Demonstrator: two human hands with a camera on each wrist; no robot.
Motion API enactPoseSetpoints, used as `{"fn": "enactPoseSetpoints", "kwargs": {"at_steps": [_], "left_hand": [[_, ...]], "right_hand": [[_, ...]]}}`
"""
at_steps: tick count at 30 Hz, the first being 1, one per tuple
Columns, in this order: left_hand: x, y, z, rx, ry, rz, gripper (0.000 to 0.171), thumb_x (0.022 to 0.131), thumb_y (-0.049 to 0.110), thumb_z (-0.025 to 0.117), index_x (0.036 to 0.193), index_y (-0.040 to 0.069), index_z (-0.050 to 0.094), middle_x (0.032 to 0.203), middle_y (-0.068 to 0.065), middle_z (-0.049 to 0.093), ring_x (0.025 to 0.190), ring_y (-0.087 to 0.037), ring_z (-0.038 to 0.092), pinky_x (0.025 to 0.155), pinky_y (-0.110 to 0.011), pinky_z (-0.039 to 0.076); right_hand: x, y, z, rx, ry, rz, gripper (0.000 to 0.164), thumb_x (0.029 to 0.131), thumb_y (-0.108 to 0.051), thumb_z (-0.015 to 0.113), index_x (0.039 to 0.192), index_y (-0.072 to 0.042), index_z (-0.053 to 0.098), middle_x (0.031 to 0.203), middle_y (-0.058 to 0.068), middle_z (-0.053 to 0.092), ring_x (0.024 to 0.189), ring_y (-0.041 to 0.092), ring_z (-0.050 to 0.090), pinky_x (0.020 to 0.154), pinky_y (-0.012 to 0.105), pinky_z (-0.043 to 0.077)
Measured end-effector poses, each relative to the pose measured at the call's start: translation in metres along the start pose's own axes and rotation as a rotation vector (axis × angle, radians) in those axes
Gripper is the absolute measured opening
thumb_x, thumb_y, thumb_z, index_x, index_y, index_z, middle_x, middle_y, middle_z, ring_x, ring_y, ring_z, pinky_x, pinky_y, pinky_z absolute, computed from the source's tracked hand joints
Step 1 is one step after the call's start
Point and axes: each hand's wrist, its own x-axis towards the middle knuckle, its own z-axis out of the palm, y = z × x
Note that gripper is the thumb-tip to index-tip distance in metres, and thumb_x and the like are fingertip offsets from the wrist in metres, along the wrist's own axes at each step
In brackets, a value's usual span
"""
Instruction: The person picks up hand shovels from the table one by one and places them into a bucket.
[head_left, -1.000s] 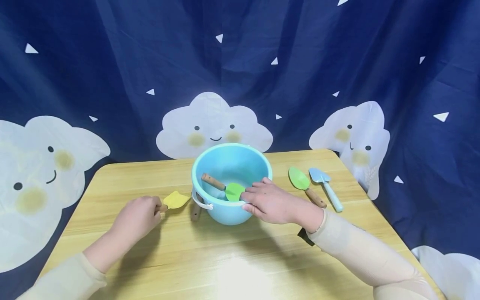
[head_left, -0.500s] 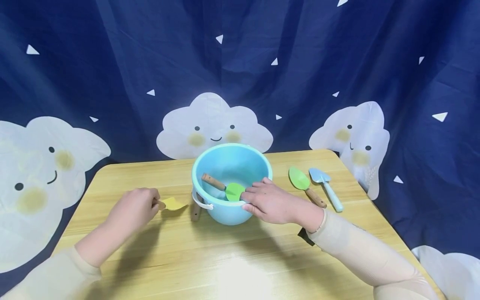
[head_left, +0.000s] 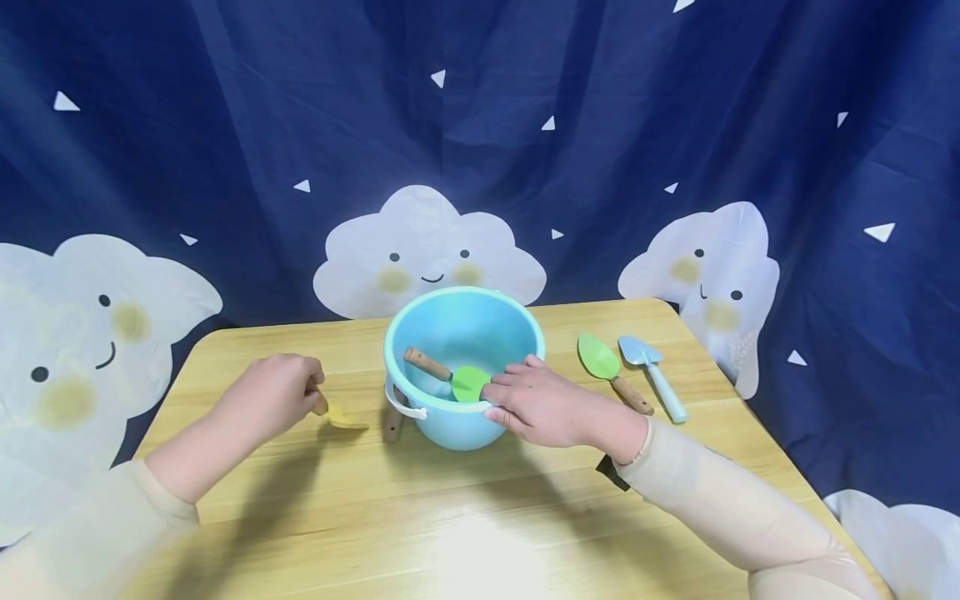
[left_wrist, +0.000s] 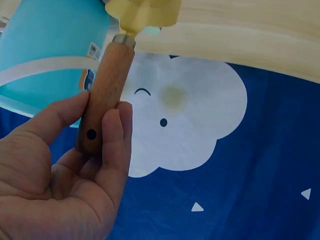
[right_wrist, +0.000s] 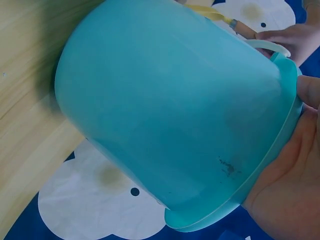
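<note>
My left hand (head_left: 273, 396) pinches a small yellow trowel (head_left: 345, 418) by its wooden handle (left_wrist: 107, 90), left of the light blue bucket (head_left: 457, 427). Its yellow blade tilts down toward the table. On the bucket's near right rim my right hand (head_left: 551, 406) keeps a grip, thumb outside and fingers over the edge; the right wrist view shows the rim (right_wrist: 272, 170) against the palm. Inside the bucket lies a green trowel (head_left: 468, 383) with a wooden handle, its blade partly behind the right hand. Another wooden handle (head_left: 393, 423) shows on the table, partly hidden behind the bucket.
Right of the bucket lie a green trowel (head_left: 598, 358) with a wooden handle and a light blue trowel (head_left: 663, 393). The bucket's white handle (head_left: 405, 404) hangs at its left side. A dark blue curtain (head_left: 495, 125) with clouds stands behind the wooden table (head_left: 360, 517).
My left hand has risen and turned, lifting the yellow trowel's handle so its blade points more steeply downward. The right hand and the bucket have stayed in place.
</note>
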Motion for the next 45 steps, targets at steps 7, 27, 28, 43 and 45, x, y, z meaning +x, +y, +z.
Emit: {"fn": "enactPoseSetpoints", "kwargs": {"at_steps": [7,27,28,43,45], "left_hand": [[0.001,0.004,-0.010,-0.002,-0.019,0.017,0.011,0.078,0.007,0.079,0.078,0.008,0.068,0.070,0.011,0.068,0.082,-0.029,0.070,0.078,-0.055,0.051],[0.006,0.014,-0.071,0.034,0.083,0.004,0.006,0.083,0.013,0.078,0.085,0.011,0.073,0.080,0.009,0.073,0.077,-0.022,0.067,0.068,-0.049,0.050],[0.006,0.014,-0.075,0.029,0.087,-0.001,0.007,0.084,0.013,0.077,0.088,0.009,0.074,0.080,0.008,0.074,0.078,-0.023,0.068,0.071,-0.051,0.050],[0.008,0.020,-0.119,0.069,0.191,-0.030,0.012,0.089,0.007,0.068,0.098,0.003,0.074,0.088,-0.009,0.074,0.078,-0.029,0.066,0.069,-0.050,0.048],[0.008,0.023,-0.127,0.077,0.195,-0.046,0.013,0.090,0.009,0.068,0.101,0.004,0.074,0.090,-0.010,0.074,0.079,-0.029,0.066,0.069,-0.048,0.047]], "right_hand": [[0.000,0.000,0.000,0.001,-0.002,0.002,0.021,0.106,-0.036,0.047,0.099,-0.019,0.057,0.081,-0.011,0.046,0.085,0.015,0.044,0.080,0.034,0.029],[0.000,0.000,-0.001,0.000,-0.005,0.004,0.021,0.106,-0.036,0.046,0.098,-0.020,0.057,0.082,-0.011,0.046,0.085,0.015,0.044,0.080,0.034,0.028],[0.000,0.000,-0.001,0.003,-0.006,0.006,0.021,0.106,-0.036,0.046,0.099,-0.020,0.057,0.082,-0.011,0.046,0.085,0.015,0.044,0.080,0.034,0.028],[0.000,0.000,-0.002,-0.005,-0.001,-0.001,0.019,0.106,-0.035,0.048,0.098,-0.020,0.056,0.081,-0.011,0.045,0.084,0.015,0.043,0.079,0.033,0.028],[0.000,0.000,-0.002,-0.003,-0.001,0.000,0.019,0.106,-0.035,0.048,0.098,-0.020,0.056,0.081,-0.011,0.045,0.084,0.015,0.043,0.079,0.034,0.028]]}}
